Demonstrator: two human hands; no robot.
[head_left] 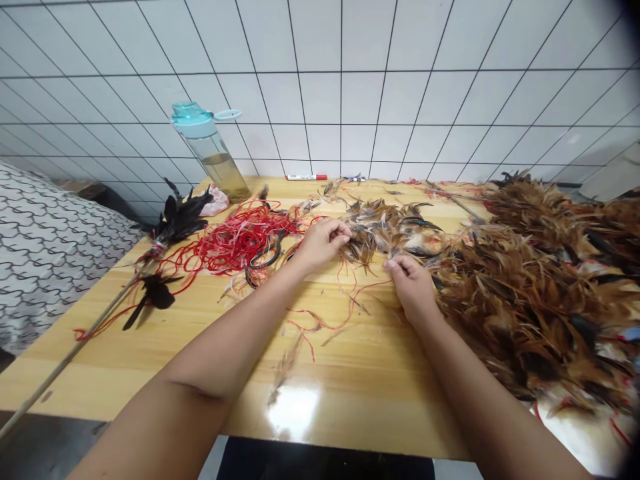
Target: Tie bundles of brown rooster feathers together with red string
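Observation:
My left hand [323,245] is closed in a pinch at the left edge of a small pile of brown and grey feathers [385,227]; what lies between its fingertips is hidden. Just below that pile, my right hand [413,287] has its thumb and fingers pressed together. A thin red string [345,323] curls over the wood and runs up to the right thumb, which appears to pinch it. Left of my left hand lies a tangled heap of red string [240,240].
A large heap of brown feathers [530,300] covers the right side of the wooden table [360,407]. At left, a long stick [85,343] carries black feathers [180,217]. A water bottle [223,167] and a marker [306,177] are near the tiled wall [320,97].

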